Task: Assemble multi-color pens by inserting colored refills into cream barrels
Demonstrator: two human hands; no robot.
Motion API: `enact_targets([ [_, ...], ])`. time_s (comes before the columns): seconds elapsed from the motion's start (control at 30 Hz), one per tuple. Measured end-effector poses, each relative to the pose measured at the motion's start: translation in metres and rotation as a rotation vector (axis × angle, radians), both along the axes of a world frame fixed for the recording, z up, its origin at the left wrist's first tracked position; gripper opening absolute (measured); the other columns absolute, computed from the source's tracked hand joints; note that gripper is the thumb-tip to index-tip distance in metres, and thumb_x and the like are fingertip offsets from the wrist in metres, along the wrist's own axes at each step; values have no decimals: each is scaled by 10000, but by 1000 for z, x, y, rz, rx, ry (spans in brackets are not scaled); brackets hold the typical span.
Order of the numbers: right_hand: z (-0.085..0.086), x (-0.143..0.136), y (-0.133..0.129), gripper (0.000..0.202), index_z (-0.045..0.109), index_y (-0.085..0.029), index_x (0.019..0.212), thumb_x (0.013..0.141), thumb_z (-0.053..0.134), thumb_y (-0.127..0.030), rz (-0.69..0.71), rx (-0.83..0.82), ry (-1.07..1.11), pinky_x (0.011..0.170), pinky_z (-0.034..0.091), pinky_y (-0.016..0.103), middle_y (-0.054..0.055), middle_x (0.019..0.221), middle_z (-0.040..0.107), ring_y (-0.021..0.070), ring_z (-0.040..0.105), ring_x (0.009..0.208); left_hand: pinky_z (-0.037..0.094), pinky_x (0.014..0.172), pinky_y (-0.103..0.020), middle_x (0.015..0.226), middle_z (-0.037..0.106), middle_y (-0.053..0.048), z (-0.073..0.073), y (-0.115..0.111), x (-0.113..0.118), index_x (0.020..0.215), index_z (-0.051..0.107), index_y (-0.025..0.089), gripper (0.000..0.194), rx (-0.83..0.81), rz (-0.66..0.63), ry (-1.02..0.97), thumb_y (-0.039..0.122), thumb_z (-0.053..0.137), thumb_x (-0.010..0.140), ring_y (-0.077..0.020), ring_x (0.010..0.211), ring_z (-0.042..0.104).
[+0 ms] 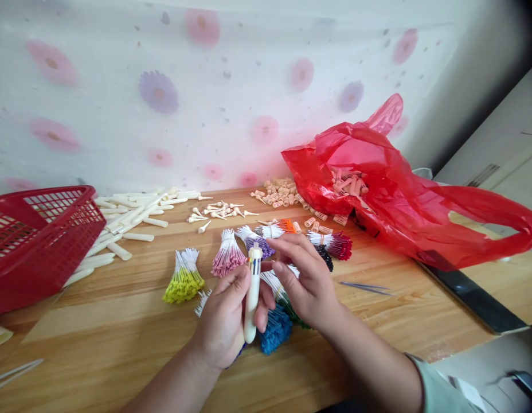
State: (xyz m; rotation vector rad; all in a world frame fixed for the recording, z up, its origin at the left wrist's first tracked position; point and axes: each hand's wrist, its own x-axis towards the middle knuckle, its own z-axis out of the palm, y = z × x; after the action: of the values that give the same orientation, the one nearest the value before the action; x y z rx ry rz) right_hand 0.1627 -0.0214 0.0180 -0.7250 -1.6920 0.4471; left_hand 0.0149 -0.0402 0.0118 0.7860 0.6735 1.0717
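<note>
A cream multi-colour pen [251,304] stands nearly upright in my left hand [227,315], thumb and fingers closed around its barrel. Coloured sliders show near its top. My right hand [306,281] is just right of the pen's upper end, fingers apart and slightly bent, with nothing visible in them. Around and behind the hands lie bundles of thin refills: yellow-green [183,278], pink [228,253], purple [254,240], orange [283,227], dark red [338,245] and blue [275,330]. Black and green bundles are partly hidden by my right hand.
A red basket [83,229] stands left beside cream pen barrels [139,237]. Small cream tips [218,210] and peach slotted parts [283,192] lie at the back. A red plastic bag [403,195] holds more parts. Tweezers [366,287] lie right, near a black strip [472,298].
</note>
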Motion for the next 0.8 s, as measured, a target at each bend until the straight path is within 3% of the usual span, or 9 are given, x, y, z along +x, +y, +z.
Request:
enact_targets([
  [0.13, 10, 3, 9, 272, 647, -212, 1114, 889, 506, -153, 82, -118, -44, 853, 543, 372, 92, 1088, 563, 200, 586, 1017, 378, 325, -148, 562, 649, -40, 1, 0, 0, 669, 530, 127, 365, -27, -33, 1, 446, 601, 830, -69, 344, 500],
  [0.4, 3, -1, 9, 267, 621, -201, 1056, 848, 507, -78, 23, -9, -134, 834, 523, 329, 69, 1035, 599, 173, 583, 968, 326, 316, -122, 520, 619, 0, 1, -3, 3, 678, 492, 146, 363, -125, -36, -67, 440, 686, 766, -23, 306, 387],
  [0.57, -6, -12, 4, 345, 574, -231, 1160, 820, 608, -180, 107, -191, 104, 703, 553, 277, 52, 1004, 589, 138, 600, 818, 362, 357, -145, 494, 566, 28, -2, -1, 4, 677, 523, 153, 330, -31, 27, -28, 433, 625, 819, -57, 355, 462],
  [0.8, -7, -12, 4, 259, 632, -215, 1067, 810, 622, -182, -3, -193, 141, 670, 547, 287, 38, 891, 630, 135, 624, 733, 342, 419, -165, 541, 522, 36, -4, -1, 3, 726, 569, 160, 310, 106, 31, 190, 424, 529, 886, -63, 432, 452],
])
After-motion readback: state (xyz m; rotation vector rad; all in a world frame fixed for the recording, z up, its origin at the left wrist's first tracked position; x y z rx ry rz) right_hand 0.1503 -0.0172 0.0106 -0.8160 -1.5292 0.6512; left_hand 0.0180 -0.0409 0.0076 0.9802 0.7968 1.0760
